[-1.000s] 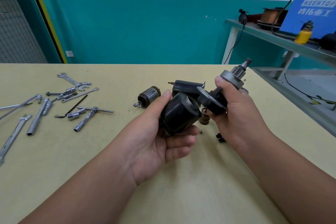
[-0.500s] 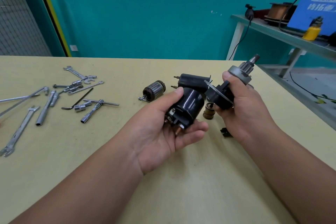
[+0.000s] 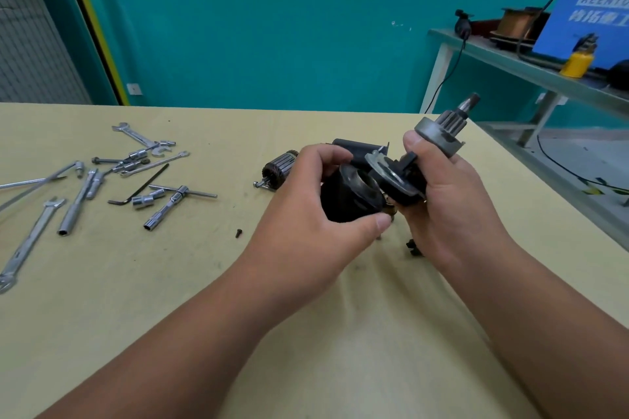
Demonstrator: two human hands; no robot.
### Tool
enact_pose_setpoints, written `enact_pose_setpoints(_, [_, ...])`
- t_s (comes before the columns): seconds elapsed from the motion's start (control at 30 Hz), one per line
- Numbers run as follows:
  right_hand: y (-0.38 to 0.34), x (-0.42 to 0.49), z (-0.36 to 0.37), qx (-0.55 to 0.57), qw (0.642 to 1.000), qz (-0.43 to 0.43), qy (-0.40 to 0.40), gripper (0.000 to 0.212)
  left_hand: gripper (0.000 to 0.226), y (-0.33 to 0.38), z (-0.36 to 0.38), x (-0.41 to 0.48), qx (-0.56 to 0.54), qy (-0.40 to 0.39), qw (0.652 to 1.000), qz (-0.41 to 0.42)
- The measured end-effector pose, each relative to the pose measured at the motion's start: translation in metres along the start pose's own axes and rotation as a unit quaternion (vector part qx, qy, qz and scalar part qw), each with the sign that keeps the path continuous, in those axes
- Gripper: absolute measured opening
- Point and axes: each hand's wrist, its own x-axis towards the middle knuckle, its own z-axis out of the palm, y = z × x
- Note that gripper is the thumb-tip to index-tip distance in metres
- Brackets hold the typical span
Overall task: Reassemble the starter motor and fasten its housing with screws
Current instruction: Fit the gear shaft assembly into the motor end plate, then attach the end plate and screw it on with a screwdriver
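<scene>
Left hand (image 3: 306, 214) now rolled over black housing (image 3: 350, 196), gripping it, open end toward pinion assembly (image 3: 439, 133) gripped in right hand (image 3: 449, 204); parts unjoined, armature (image 3: 279, 167) and screw (image 3: 239, 232) loose on table (image 3: 204, 282)

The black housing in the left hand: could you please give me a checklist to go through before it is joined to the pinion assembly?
1. Left hand grips the black housing: ok.
2. Right hand holds the pinion assembly: ok.
3. Housing's open end turned toward the assembly's flange: ok.
4. Armature fitted: not ok, it lies on the table.
5. Screw at hand on the table: ok.
6. Housing bore clean: cannot tell.
</scene>
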Motion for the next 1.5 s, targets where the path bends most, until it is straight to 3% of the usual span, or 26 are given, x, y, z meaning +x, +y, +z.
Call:
enact_pose_setpoints(0.1, [0.001,-0.003,0.002,-0.012,1.0,-0.008,-0.011,0.024,0.068,0.0,-0.001,-0.001,0.021,-0.021,0.999,0.023])
enact_pose_setpoints(0.2, [0.003,-0.004,0.003,-0.046,0.999,-0.01,-0.012,0.007,0.066,-0.002,0.002,-0.001,0.074,-0.015,0.995,0.065])
enact_pose_setpoints(0.3, [0.005,-0.006,0.007,-0.065,0.998,0.002,-0.008,0.034,0.068,-0.005,0.003,-0.001,0.096,0.004,0.992,0.082])
enact_pose_setpoints(0.37, [0.007,-0.007,0.008,-0.071,0.997,0.004,-0.011,0.037,0.071,-0.007,0.002,0.0,0.095,0.022,0.991,0.089])
enact_pose_setpoints(0.6, [0.01,-0.014,0.014,-0.099,0.994,0.037,-0.02,0.036,0.052,-0.01,0.005,0.0,0.016,0.071,0.995,0.063])
enact_pose_setpoints(0.73, [0.008,-0.012,0.011,-0.187,0.979,0.038,-0.067,0.042,0.04,-0.007,0.001,0.001,-0.028,0.113,0.992,0.055])
enact_pose_setpoints(0.8, [0.0,-0.009,0.005,-0.228,0.963,0.06,-0.128,0.037,0.037,-0.007,-0.003,0.003,-0.059,0.132,0.989,0.029])
enact_pose_setpoints(0.87, [-0.009,-0.002,-0.005,-0.174,0.957,0.125,-0.197,0.024,0.037,-0.006,-0.01,0.006,-0.106,0.144,0.984,-0.005])
enact_pose_setpoints(0.9, [-0.013,0.003,-0.01,-0.123,0.96,0.161,-0.191,0.023,0.034,-0.006,-0.014,0.008,-0.126,0.15,0.981,-0.018])
enact_pose_setpoints(0.97, [-0.02,0.015,-0.02,-0.043,0.972,0.208,-0.104,0.027,0.022,-0.006,-0.02,0.012,-0.161,0.159,0.973,-0.041])
enact_pose_setpoints(1.07, [-0.024,0.027,-0.033,0.084,0.972,0.214,0.039,0.01,0.008,-0.009,-0.028,0.016,-0.184,0.165,0.967,-0.057])
enact_pose_setpoints(1.17, [-0.026,0.029,-0.035,0.169,0.959,0.211,0.079,0.035,0.006,-0.009,-0.034,0.017,-0.202,0.171,0.963,-0.047])
enact_pose_setpoints(1.37, [-0.027,0.025,-0.029,0.156,0.963,0.22,0.005,0.029,0.013,-0.01,-0.038,0.018,-0.229,0.165,0.959,-0.03])
enact_pose_setpoints(1.5, [-0.027,0.024,-0.026,0.073,0.975,0.207,-0.018,0.019,0.016,-0.01,-0.038,0.016,-0.25,0.118,0.961,-0.024])
